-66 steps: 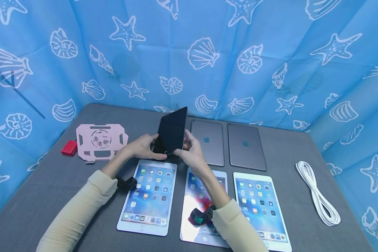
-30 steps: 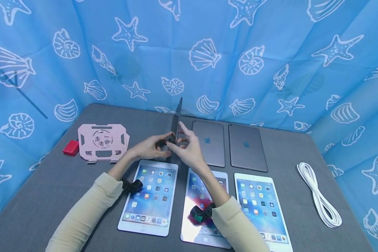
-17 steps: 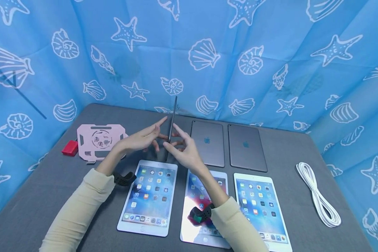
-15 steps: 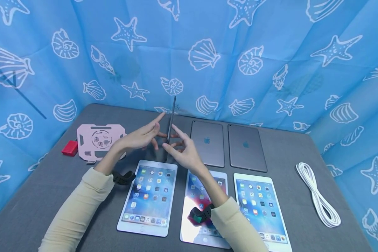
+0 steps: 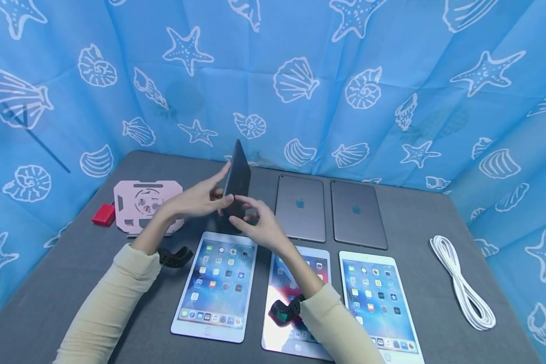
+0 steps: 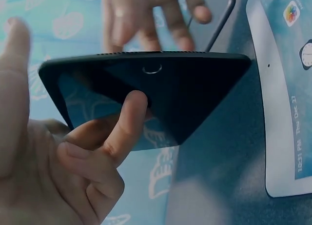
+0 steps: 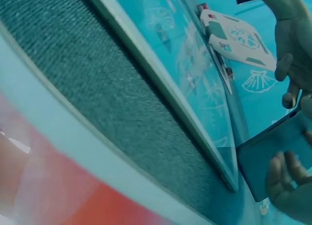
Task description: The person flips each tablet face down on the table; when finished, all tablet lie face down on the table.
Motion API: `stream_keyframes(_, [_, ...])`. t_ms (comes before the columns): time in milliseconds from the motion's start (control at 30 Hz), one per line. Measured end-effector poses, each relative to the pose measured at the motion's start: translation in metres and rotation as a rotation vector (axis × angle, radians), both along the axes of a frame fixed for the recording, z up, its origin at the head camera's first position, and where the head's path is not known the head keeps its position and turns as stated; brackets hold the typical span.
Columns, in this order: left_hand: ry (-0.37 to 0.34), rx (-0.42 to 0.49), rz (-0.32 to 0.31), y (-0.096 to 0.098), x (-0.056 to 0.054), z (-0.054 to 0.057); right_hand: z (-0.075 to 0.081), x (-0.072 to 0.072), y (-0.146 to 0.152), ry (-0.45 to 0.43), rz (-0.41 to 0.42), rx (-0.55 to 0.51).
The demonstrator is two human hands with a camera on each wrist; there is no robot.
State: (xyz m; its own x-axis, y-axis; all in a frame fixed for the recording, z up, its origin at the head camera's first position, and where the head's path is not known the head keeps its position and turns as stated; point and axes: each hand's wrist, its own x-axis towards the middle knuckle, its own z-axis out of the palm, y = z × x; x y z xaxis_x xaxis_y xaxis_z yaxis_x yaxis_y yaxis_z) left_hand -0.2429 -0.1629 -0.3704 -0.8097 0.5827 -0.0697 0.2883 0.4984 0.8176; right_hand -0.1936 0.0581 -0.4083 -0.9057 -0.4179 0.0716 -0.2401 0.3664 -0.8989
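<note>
A dark tablet [image 5: 237, 177] is held upright above the table, its narrow edge towards me and its back turned right. On its left is my left hand [image 5: 197, 198], the thumb across the near edge; in the left wrist view, its fingers [image 6: 127, 120] touch the black screen by the home button. From the right, my right hand [image 5: 264, 222] holds the lower part with thumb and curved fingers; the right wrist view has those fingers [image 7: 277, 178] at the tablet's back, contact partly unclear. The left hand's far fingers are partly hidden behind the tablet.
Two grey tablets [image 5: 300, 222] [image 5: 358, 227] lie face down behind. Three white tablets with lit screens, left [image 5: 218, 288], middle [image 5: 277, 298] and right [image 5: 379, 303], lie in front. At left are a pink stand [image 5: 126, 202] and red block [image 5: 103, 215]; a white cable [image 5: 464, 288] lies right.
The tablet has turned from edge-on until its back shows on the right, and shifted left. My left hand has gone from spread fingers beside it to gripping it; my right hand has moved slightly left.
</note>
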Motion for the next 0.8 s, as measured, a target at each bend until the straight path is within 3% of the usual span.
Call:
stream_keyframes(167, [-0.037,0.063,0.006,-0.004,0.001,-0.001,-0.006,0.000,-0.002,0.012,-0.014,0.111])
stream_keyframes(400, [-0.028,0.081,0.020,-0.011,0.001,-0.003,-0.012,-0.001,-0.003,0.012,-0.037,0.296])
stream_keyframes(800, [-0.055,0.101,0.023,-0.016,0.002,-0.007,-0.016,0.000,-0.005,0.023,-0.040,0.343])
